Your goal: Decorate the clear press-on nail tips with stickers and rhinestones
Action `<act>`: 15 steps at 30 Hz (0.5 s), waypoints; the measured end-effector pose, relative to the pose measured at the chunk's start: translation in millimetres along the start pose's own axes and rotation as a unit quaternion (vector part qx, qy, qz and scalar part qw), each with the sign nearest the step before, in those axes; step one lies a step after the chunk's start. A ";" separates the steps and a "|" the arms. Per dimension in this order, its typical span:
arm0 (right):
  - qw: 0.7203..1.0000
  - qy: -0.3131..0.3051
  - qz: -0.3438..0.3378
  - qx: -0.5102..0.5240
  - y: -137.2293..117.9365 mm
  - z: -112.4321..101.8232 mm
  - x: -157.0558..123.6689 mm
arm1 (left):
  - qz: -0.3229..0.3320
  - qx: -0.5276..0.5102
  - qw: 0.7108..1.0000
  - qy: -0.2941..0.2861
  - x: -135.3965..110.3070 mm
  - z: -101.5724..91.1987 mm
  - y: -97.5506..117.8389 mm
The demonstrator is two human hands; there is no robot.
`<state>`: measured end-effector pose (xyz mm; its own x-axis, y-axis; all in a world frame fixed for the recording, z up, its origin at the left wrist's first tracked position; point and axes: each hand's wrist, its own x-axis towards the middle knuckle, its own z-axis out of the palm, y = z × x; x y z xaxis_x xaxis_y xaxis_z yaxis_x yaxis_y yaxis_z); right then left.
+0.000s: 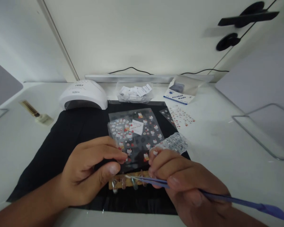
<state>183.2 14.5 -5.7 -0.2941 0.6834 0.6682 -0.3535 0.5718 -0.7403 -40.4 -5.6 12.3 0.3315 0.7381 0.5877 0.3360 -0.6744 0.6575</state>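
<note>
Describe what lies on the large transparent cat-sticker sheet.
On the large sheet, a white printed square lies, and a smaller clear sticker sheet appears to overlap the left side. The left hand and right hand cover parts of its near end, hiding anything there.

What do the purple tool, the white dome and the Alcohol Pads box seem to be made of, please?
Purple tool: coated metal or plastic; its slight sheen fits both. White dome: probably satin plastic, smoothly moulded. Box: likely cardboard, smoothly printed, with thin flat walls.

Near right: tool [236,200] blue-violet, pale-tipped. Near centre: strip [118,184] yellowish, perhaps tan. Beyond: sheet [144,140], red-and-white cat print. Cloth [49,154] black. Far left: lamp [84,92] white.
</note>
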 end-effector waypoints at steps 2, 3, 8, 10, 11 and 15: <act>1.000 0.001 0.004 0.010 -0.3 0.3 -0.9 | -0.003 0.003 1.000 0.007 -1.1 0.0 -0.9; 1.000 -0.001 0.002 0.012 -0.5 0.3 -1.5 | -0.003 0.003 1.000 0.010 -1.4 0.0 -1.4; 1.000 -0.011 -0.017 -0.009 -0.4 -1.0 -3.9 | -0.004 -0.008 0.999 0.031 0.7 1.5 -5.6; 1.000 -0.008 -0.019 -0.015 -0.1 -1.1 -4.1 | -0.009 -0.023 0.999 0.046 1.8 3.2 -7.5; 1.000 -0.005 -0.022 -0.018 -0.2 -0.9 -4.0 | -0.012 -0.031 0.998 0.054 2.0 4.2 -8.4; 0.999 -0.008 -0.042 -0.029 -3.1 0.5 -2.8 | -0.034 -0.065 0.993 0.090 1.5 8.1 -11.6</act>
<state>184.6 10.6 -5.2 -0.2803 0.6243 0.7292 -0.3262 0.6525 -0.6840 -36.7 3.2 1.8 0.1458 0.7814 0.6068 0.2319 -0.6232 0.7469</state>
